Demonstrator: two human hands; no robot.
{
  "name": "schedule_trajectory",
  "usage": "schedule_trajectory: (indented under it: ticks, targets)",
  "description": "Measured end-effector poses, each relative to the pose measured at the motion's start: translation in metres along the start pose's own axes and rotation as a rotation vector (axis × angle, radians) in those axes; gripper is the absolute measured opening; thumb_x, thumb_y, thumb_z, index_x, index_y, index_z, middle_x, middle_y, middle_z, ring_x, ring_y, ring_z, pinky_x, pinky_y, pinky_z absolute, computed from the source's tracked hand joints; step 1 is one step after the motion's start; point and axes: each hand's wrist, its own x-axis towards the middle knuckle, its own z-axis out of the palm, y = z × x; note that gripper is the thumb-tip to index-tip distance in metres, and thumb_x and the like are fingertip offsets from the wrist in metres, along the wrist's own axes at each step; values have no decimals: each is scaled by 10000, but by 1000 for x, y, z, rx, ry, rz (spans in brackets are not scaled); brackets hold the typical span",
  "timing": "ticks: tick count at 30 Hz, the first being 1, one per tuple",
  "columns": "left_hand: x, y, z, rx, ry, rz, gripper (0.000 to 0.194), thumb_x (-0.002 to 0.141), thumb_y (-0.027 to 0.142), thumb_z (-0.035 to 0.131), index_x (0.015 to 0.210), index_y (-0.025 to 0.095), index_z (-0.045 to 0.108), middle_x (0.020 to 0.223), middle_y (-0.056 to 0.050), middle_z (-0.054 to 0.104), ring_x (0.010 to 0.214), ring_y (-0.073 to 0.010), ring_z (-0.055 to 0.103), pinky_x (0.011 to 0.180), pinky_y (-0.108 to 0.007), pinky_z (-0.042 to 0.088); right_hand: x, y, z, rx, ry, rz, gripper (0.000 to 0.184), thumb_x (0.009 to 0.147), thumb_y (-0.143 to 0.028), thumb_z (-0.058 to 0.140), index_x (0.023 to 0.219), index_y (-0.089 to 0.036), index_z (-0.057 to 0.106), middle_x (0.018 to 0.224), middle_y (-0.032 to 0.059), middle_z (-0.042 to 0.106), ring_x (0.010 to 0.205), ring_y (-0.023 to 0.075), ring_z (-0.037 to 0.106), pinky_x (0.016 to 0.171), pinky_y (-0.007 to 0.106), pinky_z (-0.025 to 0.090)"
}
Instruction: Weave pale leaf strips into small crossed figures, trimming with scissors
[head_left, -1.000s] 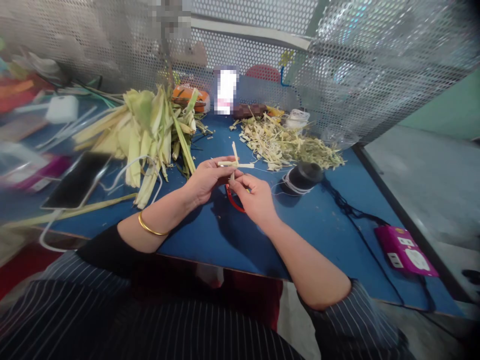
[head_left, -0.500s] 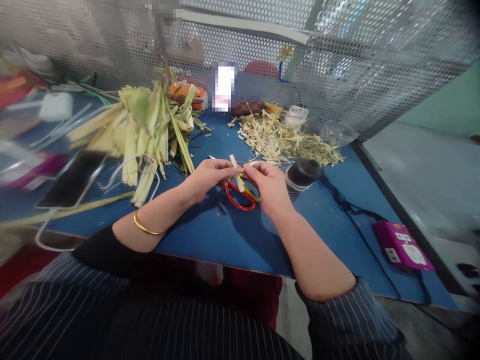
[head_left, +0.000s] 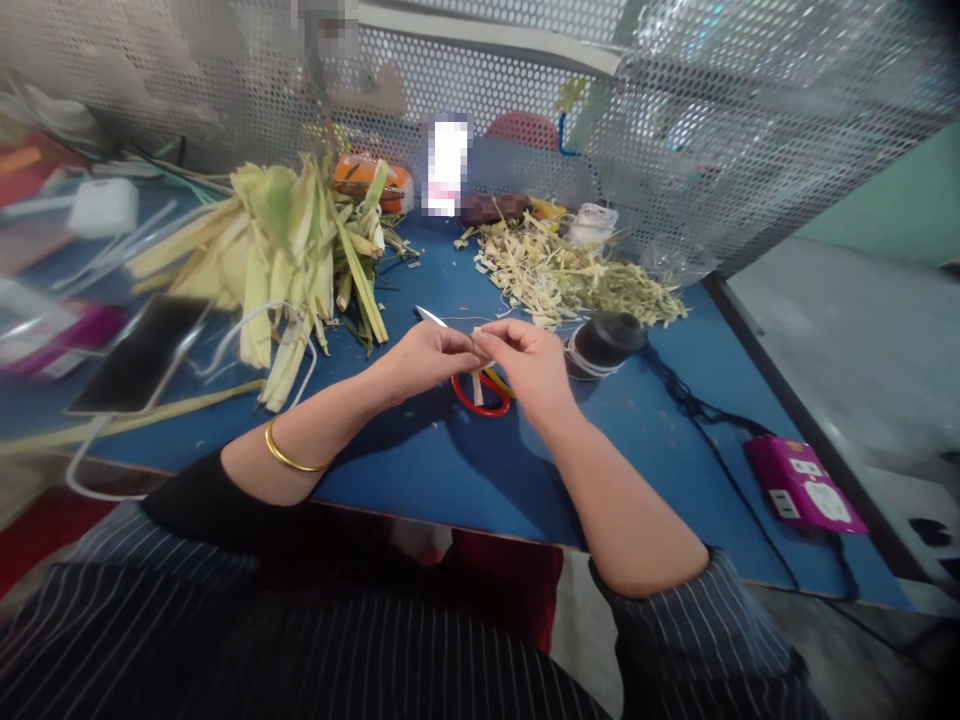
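My left hand (head_left: 421, 358) and my right hand (head_left: 534, 362) meet over the middle of the blue table, fingertips together. Between them they pinch a narrow pale strip of plant leaf (head_left: 478, 388), whose lower end hangs down. Fingers hide most of its upper part. Beneath my hands lie scissors (head_left: 481, 408) with red and yellow handles, the blade tip poking out beyond my left hand. A thin white thread leads off behind my fingers toward a black thread spool (head_left: 606, 342) just right of my right hand.
A bundle of pale green leaves (head_left: 281, 235) stands at the left, near a dark phone (head_left: 142, 350) with a white cable. Plant scraps (head_left: 555, 265) are heaped at the back. A purple power socket (head_left: 806, 485) with black cords sits at the right edge.
The strip has turned; its top end no longer sticks up as high, and its lower end hangs straighter. My right hand has shifted slightly left. More of the scissor blade shows.
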Motion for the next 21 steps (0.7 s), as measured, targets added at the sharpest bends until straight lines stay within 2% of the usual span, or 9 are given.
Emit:
schedule_trajectory:
  ticks: [5, 11, 14, 17, 21]
  targets:
    - [1, -2, 1, 37, 22, 15, 197, 757, 313, 638, 713, 141, 724, 594, 5, 587, 539, -95, 448, 514, -223, 306, -1, 3, 2, 34, 87, 2, 130, 726, -306, 658, 704, -180, 637, 654, -12, 620, 622, 119, 533, 645, 273, 449]
    - [1, 1, -3, 30, -72, 0, 240, 774, 327, 633, 642, 136, 691, 497, 14, 498, 481, -80, 407, 491, -220, 296, -2, 12, 7, 116, 176, 28, 163, 741, -337, 642, 704, -182, 608, 625, -23, 584, 573, 108, 510, 602, 268, 450]
    - [1, 0, -3, -101, -52, -36, 261, 780, 350, 641, 628, 140, 671, 517, 1, 524, 489, -80, 431, 506, -216, 333, 0, 11, 4, 150, 158, 42, 193, 764, -374, 627, 722, -186, 613, 658, -14, 601, 602, 114, 542, 630, 275, 470]
    - [4, -5, -5, -309, -5, -107, 296, 789, 373, 641, 602, 144, 636, 555, -16, 553, 498, -80, 460, 506, -212, 362, 4, 9, 0, 209, 140, 90, 270, 823, -441, 552, 811, -191, 652, 785, 28, 664, 696, 133, 610, 676, 285, 494]
    - [9, -9, -10, -697, 8, -246, 170, 764, 270, 675, 662, 142, 626, 568, 12, 521, 497, -65, 469, 499, -194, 395, 4, 7, 2, 265, 57, 170, 313, 858, -458, 499, 894, -199, 672, 894, 55, 705, 790, 152, 651, 712, 298, 504]
